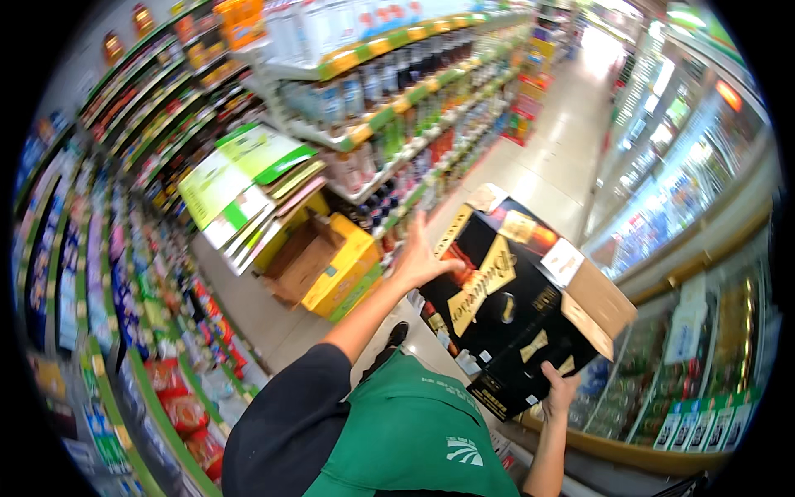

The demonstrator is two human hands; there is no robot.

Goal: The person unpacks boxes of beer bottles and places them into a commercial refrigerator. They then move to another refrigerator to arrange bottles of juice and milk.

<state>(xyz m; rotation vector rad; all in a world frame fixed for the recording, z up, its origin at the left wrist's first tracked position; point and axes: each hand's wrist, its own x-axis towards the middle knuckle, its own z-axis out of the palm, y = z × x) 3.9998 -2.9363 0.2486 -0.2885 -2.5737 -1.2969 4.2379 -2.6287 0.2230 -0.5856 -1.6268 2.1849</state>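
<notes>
A black Budweiser cardboard box [522, 298] with gold print is tilted in front of me, its brown flaps standing out at the right end. My right hand [561, 386] grips the box's lower edge, the thumb on the black face. At the upper left side of the box is my left hand [422, 258], thumb and fingers spread; whether it presses on the cardboard is not plain. To the left, an open yellow and green carton [348, 267] sits on the floor, with flattened cardboard [248, 180] stacked upright in it and leaning left.
Shelves of bottled goods [397, 112] run beyond the cartons. More packed shelves [124, 279] curve along the left. Glass-door drinks coolers [677, 161] line the right side, with bottles behind glass at the lower right. A tiled aisle [534, 168] leads away between shelves and coolers.
</notes>
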